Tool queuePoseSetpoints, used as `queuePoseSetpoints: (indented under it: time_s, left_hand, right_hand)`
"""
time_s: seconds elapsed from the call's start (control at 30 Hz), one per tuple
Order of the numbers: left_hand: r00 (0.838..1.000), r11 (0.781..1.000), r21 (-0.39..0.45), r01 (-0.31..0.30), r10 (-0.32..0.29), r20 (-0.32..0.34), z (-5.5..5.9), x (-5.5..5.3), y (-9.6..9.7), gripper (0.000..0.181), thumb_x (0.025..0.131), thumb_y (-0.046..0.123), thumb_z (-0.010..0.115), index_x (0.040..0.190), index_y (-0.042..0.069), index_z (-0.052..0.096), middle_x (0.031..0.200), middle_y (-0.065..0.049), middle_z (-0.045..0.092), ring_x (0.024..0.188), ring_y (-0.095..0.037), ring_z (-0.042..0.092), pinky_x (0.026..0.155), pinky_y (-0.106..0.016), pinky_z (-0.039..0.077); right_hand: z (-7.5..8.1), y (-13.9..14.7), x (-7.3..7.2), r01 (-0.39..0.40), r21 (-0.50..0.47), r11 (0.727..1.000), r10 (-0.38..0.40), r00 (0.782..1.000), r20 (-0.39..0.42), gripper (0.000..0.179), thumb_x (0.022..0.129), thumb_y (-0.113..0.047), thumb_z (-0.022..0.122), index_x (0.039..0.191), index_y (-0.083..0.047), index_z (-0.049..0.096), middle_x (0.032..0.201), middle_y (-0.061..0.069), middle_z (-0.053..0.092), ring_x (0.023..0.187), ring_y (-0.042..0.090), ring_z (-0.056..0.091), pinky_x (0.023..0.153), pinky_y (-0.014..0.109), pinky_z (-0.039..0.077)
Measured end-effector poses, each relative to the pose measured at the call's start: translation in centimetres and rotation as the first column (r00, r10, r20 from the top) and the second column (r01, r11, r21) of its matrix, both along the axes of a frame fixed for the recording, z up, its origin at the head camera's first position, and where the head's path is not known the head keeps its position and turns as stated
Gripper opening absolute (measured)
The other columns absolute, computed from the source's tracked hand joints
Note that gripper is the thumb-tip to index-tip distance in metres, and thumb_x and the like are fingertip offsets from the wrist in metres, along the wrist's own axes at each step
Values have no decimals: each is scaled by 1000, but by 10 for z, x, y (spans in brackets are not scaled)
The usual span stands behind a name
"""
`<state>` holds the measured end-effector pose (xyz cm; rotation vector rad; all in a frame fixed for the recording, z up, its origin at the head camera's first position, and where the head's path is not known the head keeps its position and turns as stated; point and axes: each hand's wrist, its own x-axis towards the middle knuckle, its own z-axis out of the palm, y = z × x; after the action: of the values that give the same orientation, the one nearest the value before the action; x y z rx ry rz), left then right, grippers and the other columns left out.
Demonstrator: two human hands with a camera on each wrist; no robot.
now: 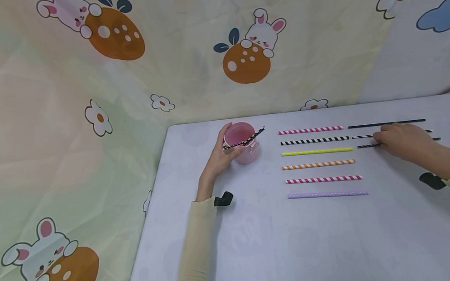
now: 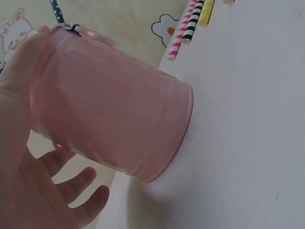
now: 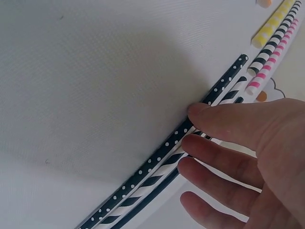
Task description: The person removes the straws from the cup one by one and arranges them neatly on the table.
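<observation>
My left hand (image 1: 223,154) grips a translucent pink cup (image 1: 247,155), thumb and forefinger near its rim. Across the cup's mouth slants a black straw with white dots (image 1: 254,136), which also shows at the rim in the left wrist view. At the right of the table, the right hand (image 1: 404,140) pinches another black straw with white dots (image 3: 138,176) between thumb and forefinger. Right beside that straw lie a black-and-white striped straw (image 3: 143,188) and a plain dark straw (image 1: 388,123), partly covered by the fingers in the right wrist view.
Left of the right hand is a column of straws: pink striped (image 1: 310,130), black striped (image 1: 314,140), yellow (image 1: 316,151), orange striped (image 1: 318,165), red-pink striped (image 1: 324,179) and purple dotted (image 1: 327,194). They lie on a white table (image 1: 261,246) against a patterned cloth (image 1: 182,49).
</observation>
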<state>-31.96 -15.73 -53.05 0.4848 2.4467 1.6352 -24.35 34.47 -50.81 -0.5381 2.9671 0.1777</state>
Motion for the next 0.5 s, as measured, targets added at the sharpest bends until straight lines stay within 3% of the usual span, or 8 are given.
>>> queuePoseSetpoints:
  time_s: [0.5]
  left_hand:
    - [1000, 1000, 5, -3, 3, -8, 0, 0, 0, 87, 86, 41, 79, 152, 52, 23, 162, 5, 30, 150, -25, 30, 118, -64, 26]
  right_hand:
    - [8, -1, 4, 29, -44, 999, -28, 999, 29, 10, 84, -2, 75, 92, -2, 70, 80, 10, 64, 72, 26, 62, 66, 49, 54]
